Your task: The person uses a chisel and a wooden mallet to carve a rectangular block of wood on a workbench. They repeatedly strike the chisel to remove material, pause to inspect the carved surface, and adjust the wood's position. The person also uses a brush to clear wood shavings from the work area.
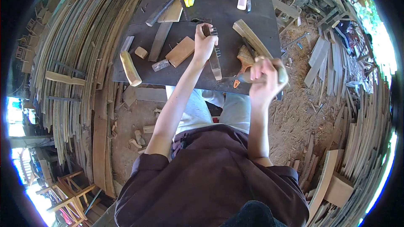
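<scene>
At the dark counter, our left hand clamps a nail-studded wooden strip; beside it, our right hand grips an orange-tipped tool, nails standing proud, undriven.

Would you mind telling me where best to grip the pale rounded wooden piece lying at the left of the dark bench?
Probably around the middle of the pale rounded wooden piece, from above, fingers across its width. It lies flat on the dark bench, long and narrow, with bare surface on both sides.
</scene>
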`<state>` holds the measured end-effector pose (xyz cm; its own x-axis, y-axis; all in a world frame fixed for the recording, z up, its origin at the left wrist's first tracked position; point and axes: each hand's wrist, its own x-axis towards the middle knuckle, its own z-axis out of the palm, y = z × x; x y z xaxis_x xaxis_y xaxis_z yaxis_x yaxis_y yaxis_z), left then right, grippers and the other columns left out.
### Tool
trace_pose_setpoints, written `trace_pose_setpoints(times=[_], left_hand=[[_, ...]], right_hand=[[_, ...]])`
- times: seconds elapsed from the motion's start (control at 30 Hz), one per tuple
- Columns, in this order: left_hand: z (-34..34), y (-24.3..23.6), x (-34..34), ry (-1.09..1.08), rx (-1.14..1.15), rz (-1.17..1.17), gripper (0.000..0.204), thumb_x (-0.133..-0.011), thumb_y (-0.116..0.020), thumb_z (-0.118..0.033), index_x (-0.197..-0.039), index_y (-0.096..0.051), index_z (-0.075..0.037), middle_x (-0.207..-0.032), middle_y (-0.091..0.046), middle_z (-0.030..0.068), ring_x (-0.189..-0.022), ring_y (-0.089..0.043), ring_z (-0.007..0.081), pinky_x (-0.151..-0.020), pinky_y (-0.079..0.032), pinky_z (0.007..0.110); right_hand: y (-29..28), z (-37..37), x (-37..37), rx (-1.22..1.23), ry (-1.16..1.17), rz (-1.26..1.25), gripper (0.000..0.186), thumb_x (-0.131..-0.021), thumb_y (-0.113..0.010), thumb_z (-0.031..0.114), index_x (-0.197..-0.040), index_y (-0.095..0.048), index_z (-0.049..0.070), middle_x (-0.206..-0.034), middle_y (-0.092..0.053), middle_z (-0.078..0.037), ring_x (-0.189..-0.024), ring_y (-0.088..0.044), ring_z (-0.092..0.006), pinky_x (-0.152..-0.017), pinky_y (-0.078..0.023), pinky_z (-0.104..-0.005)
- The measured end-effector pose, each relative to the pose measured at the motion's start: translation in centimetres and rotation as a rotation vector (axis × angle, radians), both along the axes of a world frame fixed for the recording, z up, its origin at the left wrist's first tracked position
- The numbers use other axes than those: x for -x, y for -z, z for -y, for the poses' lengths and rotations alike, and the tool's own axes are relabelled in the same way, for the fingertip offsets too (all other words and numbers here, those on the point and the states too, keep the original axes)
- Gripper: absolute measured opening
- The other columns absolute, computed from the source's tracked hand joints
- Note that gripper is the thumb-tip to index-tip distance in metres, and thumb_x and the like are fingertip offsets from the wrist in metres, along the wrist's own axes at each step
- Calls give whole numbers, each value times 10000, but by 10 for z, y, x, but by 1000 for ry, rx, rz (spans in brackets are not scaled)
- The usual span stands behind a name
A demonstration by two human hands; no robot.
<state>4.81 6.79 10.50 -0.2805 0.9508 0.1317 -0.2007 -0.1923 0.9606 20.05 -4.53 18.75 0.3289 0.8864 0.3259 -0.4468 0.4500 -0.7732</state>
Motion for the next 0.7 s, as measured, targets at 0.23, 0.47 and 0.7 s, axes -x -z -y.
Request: trace_pose_setpoints(times=[0.23, 0.47, 0.7], left_hand=[[6, -8, -5, -34, -35, -30, 404, -618, -507, 94, -1002, -448, -13, -792, -477, 51, -621, -496, 106, -491, -422, 248], [2, 0, -4, -16, -75, 11, 412, -613, -502, 106, -1005, -441, -8, -819, -460, 60, -603, -494, 122, -485, -437, 254], [-1, 4, -2, -39, 25, -53, 462, -579, -510, 79, -1031, -467, -4, -923, -479, 79, -791, -483, 126, -651, -443, 244]], right_hand=[[-21, 19, -10, -395, -19, 262, 213, -852, -510, 75, -674, -394, 88, -493, -428, -14, -415, -394, -100, -711, -398, -365], [28, -4, 8, -352, 1, 293, 94, -743, -662, -74, -760, -579, -34, -594, -539, -56, -530, -449, -123, -613, -420, -328], [17, -2, 10, -358, 24, 219, 114, -747, -646, -63, -692, -559, -15, -575, -538, -36, -517, -473, -119, -587, -415, -299]])
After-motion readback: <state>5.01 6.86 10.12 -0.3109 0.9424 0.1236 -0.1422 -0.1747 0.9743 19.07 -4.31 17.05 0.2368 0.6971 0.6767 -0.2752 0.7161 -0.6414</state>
